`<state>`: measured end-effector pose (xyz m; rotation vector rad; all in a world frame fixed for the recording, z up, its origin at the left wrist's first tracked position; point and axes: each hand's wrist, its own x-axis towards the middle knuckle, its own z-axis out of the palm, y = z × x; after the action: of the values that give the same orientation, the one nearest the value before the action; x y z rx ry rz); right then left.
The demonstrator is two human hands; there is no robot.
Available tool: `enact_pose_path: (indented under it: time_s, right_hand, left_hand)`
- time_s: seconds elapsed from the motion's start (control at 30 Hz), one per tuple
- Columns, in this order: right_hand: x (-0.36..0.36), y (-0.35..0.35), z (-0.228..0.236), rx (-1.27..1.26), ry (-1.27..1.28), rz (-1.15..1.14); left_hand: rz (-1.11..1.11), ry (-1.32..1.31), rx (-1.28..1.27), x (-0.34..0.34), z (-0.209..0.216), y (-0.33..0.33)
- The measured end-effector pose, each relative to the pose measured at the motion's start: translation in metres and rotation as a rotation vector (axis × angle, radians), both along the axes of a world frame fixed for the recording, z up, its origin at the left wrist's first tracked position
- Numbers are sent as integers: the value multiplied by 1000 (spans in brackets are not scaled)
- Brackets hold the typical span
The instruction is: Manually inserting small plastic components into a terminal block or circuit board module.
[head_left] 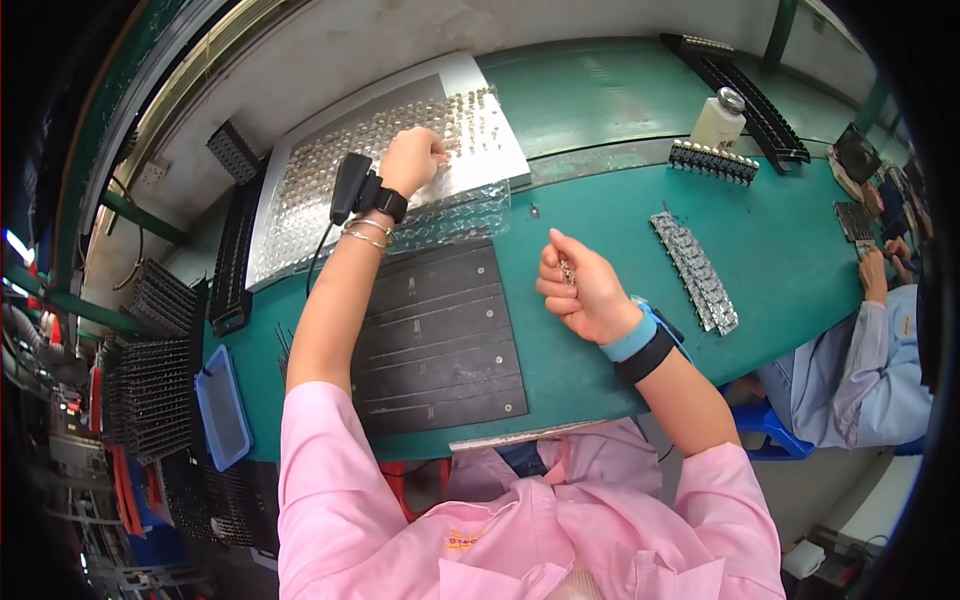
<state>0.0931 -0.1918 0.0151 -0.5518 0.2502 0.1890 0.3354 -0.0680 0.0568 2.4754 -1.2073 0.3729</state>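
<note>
My left hand (412, 160) reaches over rows of small metal parts (340, 150) spread on a large silver panel (462, 72). Its fingers are bent and closed, and whatever they pinch is hidden. Clear bubble wrap (440, 222) lies along the panel's near side. Over the green table, my right hand (590, 290) is curled, with several small metal pieces (567, 270) showing inside its fingers. A single small metal piece (535, 211) lies on the table just beyond that hand. Black flat strips (430, 335) rest side by side between my forearms.
A row of silver metal blocks (692, 270) lies on the right. Behind it are a black component strip (713, 163), a capped bottle (719, 120) and a long black rail (755, 105). A blue tray (222, 410) sits at the left edge. At far right, a co-worker's hand (873, 275) is at work.
</note>
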Motion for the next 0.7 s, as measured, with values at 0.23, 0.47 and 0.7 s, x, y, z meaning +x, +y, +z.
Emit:
enact_pose_path:
  time_s: [0.23,0.47,0.7]
  right_hand:
    - [1,-10,-5,90,-16,-45]
    - [4,-13,9,212,109,-274]
    - [4,-11,4,215,38,-247]
  left_hand:
    - [-168,86,169,15,4,-8]
    - [-430,-99,220,17,3,-3]
    - [-413,-197,149,11,4,6]
